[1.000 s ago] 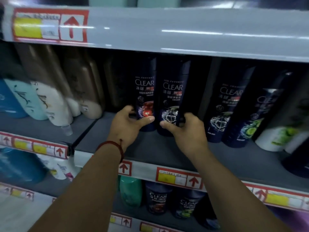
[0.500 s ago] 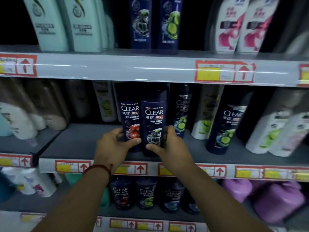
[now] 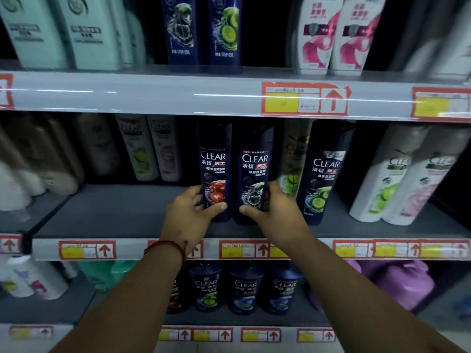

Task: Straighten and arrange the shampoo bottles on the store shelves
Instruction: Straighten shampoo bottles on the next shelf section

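1. Shampoo bottles (image 3: 382,179) are standing in rows along the middle shelf (image 3: 114,215), and two dark blue ones are being handled side by side near its front edge. Both are upright, with labels facing out.
2. The left hand (image 3: 190,217) is gripping the red-fruit bottle (image 3: 215,159) low down. Its thumb is lying across the front and its fingers are curling round the bottle's left side.
3. The right hand (image 3: 277,215) is gripping the second bottle (image 3: 254,164) the same way, with the thumb across the lower front and the fingers wrapping the right side.
4. Both arms are reaching forward and a little upward, with the wrists closing in toward each other. A red cord bracelet (image 3: 165,247) is sitting on the left wrist.
5. To my eye, the person is squaring up this pair, pressing the two bottles together so they line up as neighbours.
6. The next move is probably going to call for setting both flat on the shelf, level with the lime bottle (image 3: 323,174) just to their right. The thumbs would then need to come away gently so neither bottle tips.
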A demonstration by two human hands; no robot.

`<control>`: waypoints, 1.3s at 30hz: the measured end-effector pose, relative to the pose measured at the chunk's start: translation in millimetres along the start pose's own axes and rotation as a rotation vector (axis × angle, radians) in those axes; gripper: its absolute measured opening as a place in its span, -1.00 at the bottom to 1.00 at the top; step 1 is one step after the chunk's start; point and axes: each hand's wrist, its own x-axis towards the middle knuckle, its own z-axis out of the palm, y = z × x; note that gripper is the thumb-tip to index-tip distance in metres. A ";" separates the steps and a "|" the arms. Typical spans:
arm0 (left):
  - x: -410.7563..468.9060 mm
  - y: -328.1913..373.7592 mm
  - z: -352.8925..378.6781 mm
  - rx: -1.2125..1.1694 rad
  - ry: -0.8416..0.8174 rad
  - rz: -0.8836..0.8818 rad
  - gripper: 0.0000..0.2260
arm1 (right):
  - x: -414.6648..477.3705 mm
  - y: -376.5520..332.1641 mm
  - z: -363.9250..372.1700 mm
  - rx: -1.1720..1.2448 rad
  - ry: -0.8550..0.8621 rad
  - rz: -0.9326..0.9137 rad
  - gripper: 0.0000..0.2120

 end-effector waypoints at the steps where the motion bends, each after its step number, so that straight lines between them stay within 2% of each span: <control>1: -2.3 1.8 0.9 0.010 -0.018 0.003 -0.53 | -0.4 0.4 -0.7 -0.010 -0.003 -0.001 -0.47; 3: -8.4 9.9 1.7 0.113 -0.028 -0.032 -0.58 | -3.9 1.4 -4.8 -0.056 -0.012 -0.003 -0.43; 6: -15.5 25.7 6.9 0.458 -0.033 -0.074 -0.81 | -15.9 3.1 -19.5 -0.121 -0.036 -0.020 -0.36; 9: -29.2 50.6 19.1 0.716 -0.097 -0.112 -0.80 | -32.9 9.7 -40.4 -0.147 -0.005 -0.066 -0.37; 12: -42.5 69.4 40.7 0.808 -0.091 0.058 -0.75 | -51.8 25.0 -58.9 -0.107 0.082 -0.081 -0.44; 14: -48.9 78.1 58.7 0.729 -0.076 0.247 -0.69 | -58.4 36.7 -70.5 -0.092 0.122 -0.069 -0.45; 16: -54.3 86.5 78.1 0.632 -0.082 0.358 -0.63 | -59.2 45.9 -82.0 -0.009 0.169 -0.041 -0.51; 18: -58.0 95.9 100.1 0.563 -0.120 0.409 -0.63 | -57.4 55.1 -93.4 0.040 0.197 -0.047 -0.55; 22: -56.7 103.8 146.9 0.419 -0.180 0.461 -0.75 | -53.1 81.6 -119.6 0.052 0.252 -0.047 -0.62; 27: -51.8 101.4 204.3 0.257 -0.192 0.450 -0.68 | -49.2 123.5 -156.2 0.085 0.527 0.066 -0.67; 31: -44.3 100.8 245.6 0.098 -0.172 0.367 -0.56 | -41.7 149.1 -177.1 0.091 0.697 0.159 -0.59; 34: -37.1 102.5 268.7 -0.046 -0.157 0.313 -0.57 | -33.8 161.8 -184.6 0.090 0.677 0.190 -0.55; 39: -28.6 94.3 297.1 -0.204 -0.090 0.212 -0.60 | -22.6 176.6 -186.0 0.228 0.593 0.134 -0.67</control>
